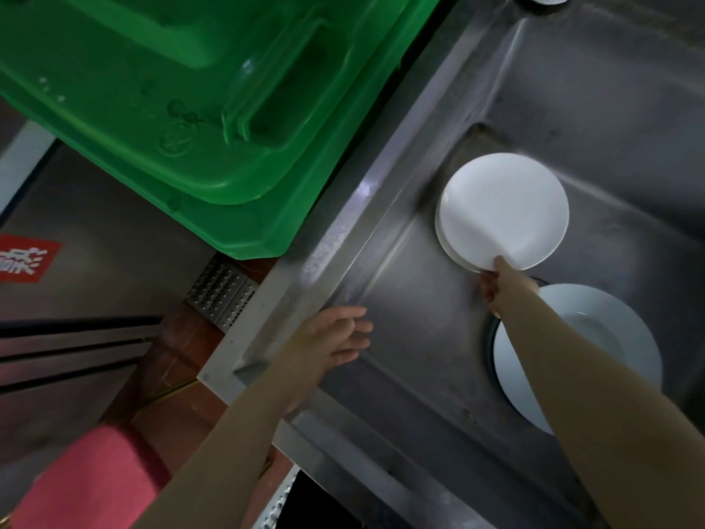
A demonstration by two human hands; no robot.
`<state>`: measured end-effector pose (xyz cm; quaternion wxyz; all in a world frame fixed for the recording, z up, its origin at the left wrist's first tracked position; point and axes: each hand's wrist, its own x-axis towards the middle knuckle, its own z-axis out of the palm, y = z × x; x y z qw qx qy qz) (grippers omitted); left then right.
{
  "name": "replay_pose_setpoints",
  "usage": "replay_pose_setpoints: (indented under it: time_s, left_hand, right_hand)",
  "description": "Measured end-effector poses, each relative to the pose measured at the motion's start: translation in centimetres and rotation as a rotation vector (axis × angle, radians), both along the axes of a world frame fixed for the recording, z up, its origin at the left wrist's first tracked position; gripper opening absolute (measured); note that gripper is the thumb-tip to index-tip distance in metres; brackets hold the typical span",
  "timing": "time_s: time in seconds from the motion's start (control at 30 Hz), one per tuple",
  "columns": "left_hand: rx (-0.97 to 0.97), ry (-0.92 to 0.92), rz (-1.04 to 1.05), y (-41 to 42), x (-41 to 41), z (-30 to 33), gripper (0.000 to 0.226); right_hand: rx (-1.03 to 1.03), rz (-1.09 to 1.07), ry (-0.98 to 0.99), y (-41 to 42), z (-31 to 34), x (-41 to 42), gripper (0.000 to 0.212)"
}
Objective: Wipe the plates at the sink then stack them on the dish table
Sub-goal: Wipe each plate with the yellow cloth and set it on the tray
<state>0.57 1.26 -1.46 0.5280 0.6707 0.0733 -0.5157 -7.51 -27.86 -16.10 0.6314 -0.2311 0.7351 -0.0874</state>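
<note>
You are looking down into a dim kitchen corner, and at the far left a big green bin [183,101] fills the top of the view, with a perforated metal grate [221,295] and reddish floor below it and a pink cloth-like shape [87,479] at the bottom edge; what that pink thing is you cannot tell. Moving right, the steel rim of the sink [343,238] runs diagonally, and your left hand [332,337] hovers just over that rim with its fingers [354,330] loosely spread and holding nothing. Further right, inside the basin, a small stack of white plates [503,208] sits near the back corner, tilted up towards you as if lifted at its near edge. Your right hand [499,284] has hold of that near edge, thumb on top and fingers curled under the rim, so the stack lies straight ahead of the right hand and well away from the left. Just beside your right forearm, nearer to you, a deeper white dish [610,330] rests over what looks like the drain. The move ahead turns on this: the right hand is the one at the plates, and the free left hand is off to the side, so any wiping would likely need the stack brought towards the left hand. No cloth is plainly in either hand.
</note>
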Motion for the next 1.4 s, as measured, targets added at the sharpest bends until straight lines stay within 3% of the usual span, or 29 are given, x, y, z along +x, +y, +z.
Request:
replay_pose_setpoints:
  time_s: [0.2, 0.47, 0.63, 0.83, 1.1, 1.23, 1.4]
  left_hand:
    - [-0.026, 0.011, -0.005, -0.1, 0.1, 0.4, 0.024]
    - [-0.084, 0.031, -0.012, 0.2, 0.3, 0.9, 0.027]
    - [-0.078, 0.01, -0.011, 0.6, 0.4, 0.9, 0.027]
    - [-0.035, -0.02, -0.056, 0.2, 0.1, 1.9, 0.026]
    - [-0.01, -0.119, -0.21, 0.7, -1.3, 4.7, 0.022]
    - [-0.015, -0.166, -0.216, 1.5, -1.3, 6.0, 0.021]
    - [-0.082, -0.295, -0.237, 2.0, -1.0, 7.6, 0.02]
  right_hand:
    - [-0.027, -0.014, -0.004, 0.3, 0.5, -0.6, 0.03]
    - [-0.031, -0.022, -0.128, 1.6, 1.7, -3.2, 0.009]
    - [-0.074, 0.074, -0.147, 2.8, 2.6, -6.4, 0.015]
    - [-0.333, 0.386, -0.07, 4.3, 5.7, -9.3, 0.007]
    - [-0.84, 0.906, 0.236, 7.8, 13.3, -11.5, 0.018]
    - [-1.113, 0.882, 0.323, 10.9, 17.6, -12.8, 0.014]
    - [-1.263, 0.704, 0.337, 14.5, 22.0, -14.3, 0.011]
